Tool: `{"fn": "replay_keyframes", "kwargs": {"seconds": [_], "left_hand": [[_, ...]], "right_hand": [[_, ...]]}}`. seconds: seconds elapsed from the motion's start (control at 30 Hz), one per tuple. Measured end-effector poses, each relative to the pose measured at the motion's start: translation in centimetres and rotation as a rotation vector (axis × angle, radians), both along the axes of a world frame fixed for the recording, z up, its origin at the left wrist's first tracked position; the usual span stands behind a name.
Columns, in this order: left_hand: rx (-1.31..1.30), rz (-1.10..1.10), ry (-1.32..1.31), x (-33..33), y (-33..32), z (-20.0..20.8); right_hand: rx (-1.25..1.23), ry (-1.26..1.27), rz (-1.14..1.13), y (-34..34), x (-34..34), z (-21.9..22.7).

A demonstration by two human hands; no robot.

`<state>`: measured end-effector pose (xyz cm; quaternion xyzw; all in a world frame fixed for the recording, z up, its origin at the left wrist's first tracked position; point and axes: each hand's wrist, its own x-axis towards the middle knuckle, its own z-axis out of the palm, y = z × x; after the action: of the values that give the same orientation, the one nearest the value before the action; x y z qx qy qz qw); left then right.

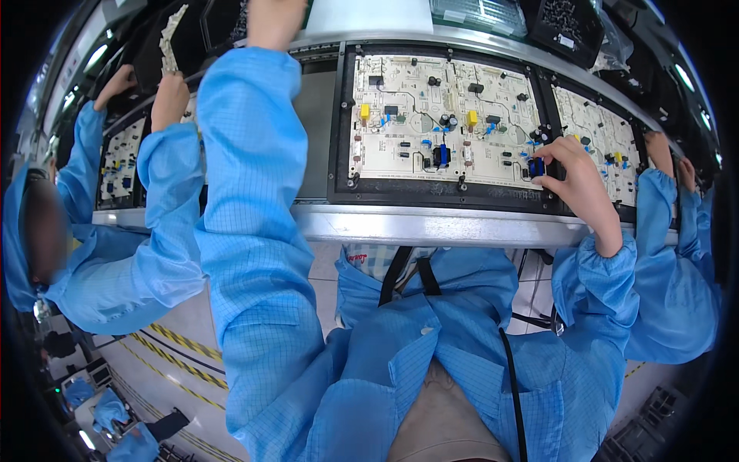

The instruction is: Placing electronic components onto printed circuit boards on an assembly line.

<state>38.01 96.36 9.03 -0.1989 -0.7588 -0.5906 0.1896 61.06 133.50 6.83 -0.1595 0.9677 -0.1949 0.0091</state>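
My right hand [576, 173] is closed, thumb and fingers pinching a small blue-and-black transformer [535, 167] at the lower right corner of a pale circuit board [416, 163]. Whether its pins sit in the board is hidden. The board lies in a black frame [400, 192] and carries yellow blocks, dark capacitors and blue parts. Another such transformer [441, 156] stands near the board's lower middle. My left hand [275, 21] reaches to the far side, beyond the rail; it is blurred and its fingers are cut off by the upper edge.
A metal rail [431, 225] runs along the near edge. More framed boards [596, 131] sit to the right and left. Beyond the line are a black bin of small dark parts [566, 23] and a clear tray [481, 14]. A co-worker's hand [169, 100] at left holds a pale board strip.
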Motion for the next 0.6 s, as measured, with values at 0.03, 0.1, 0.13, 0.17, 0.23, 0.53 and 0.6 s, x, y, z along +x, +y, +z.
{"fn": "replay_keyframes", "kwargs": {"seconds": [0.03, 0.1, 0.13, 0.17, 0.23, 0.53, 0.6], "left_hand": [[-0.020, -0.052, 0.001, 1.3, 0.5, -0.2], [-0.191, -0.039, -0.043, 5.8, 1.4, 0.7], [-0.231, -0.061, -0.057, 7.1, 0.8, -0.1], [-0.276, -0.082, -0.072, 8.5, 0.2, -1.0], [-0.371, -0.105, 0.099, 11.8, 0.7, -2.5], [-0.700, 0.110, -0.244, 19.1, -3.3, -6.5], [-0.776, 0.188, -0.262, 19.1, -2.8, -6.6]], "right_hand": [[0.005, -0.020, -0.009, -0.2, 0.1, 0.2], [0.019, -0.005, -0.005, -0.5, 0.1, 0.2], [0.025, 0.009, -0.006, -0.7, 0.2, 0.2], [0.002, 0.042, 0.016, -0.9, 0.5, 0.3], [-0.062, 0.000, -0.048, -0.1, 1.2, 0.6], [-0.097, 0.164, -0.320, 3.7, 2.9, -0.2], [-0.101, 0.180, -0.358, 3.9, 3.1, -0.8]]}}
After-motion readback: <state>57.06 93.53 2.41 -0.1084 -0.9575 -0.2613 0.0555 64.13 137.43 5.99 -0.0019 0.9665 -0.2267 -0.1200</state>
